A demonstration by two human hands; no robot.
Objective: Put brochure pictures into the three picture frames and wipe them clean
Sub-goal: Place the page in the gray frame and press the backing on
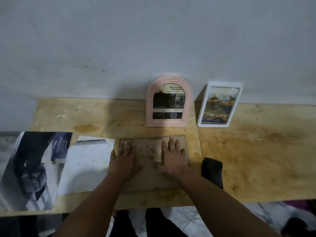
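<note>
Our left hand (124,155) and right hand (172,155) lie flat, fingers straight and spread, pressing the third frame (147,147), which lies near the tabletop's (256,151) front edge at its middle. We judge this the pressing-home step: we should keep even pressure toward all four corners so nothing bows.

Outward, the cut brochure sheet (89,165) sits just left, the brochure (32,168) at the front left corner, and the dark cloth (212,171) just right, ready for wiping. The pink arched frame (168,101) and white frame (220,105), both filled, lean at the back edge, clear of us.
</note>
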